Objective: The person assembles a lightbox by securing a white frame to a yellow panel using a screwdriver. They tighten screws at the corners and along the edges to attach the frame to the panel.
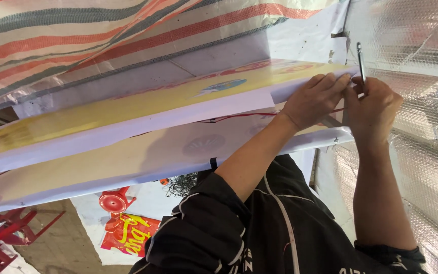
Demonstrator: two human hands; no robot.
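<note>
The left hand (314, 99) lies flat and open on the far end of the long yellow-and-white banner sheet (143, 109), while the right hand (373, 109) grips a thin metal tool (360, 62) at its edge. The sheet looks light and floppy, probably best held along the edges

Foil wall (422, 152) hems the right; open room lies below the banner (128, 127).
</note>
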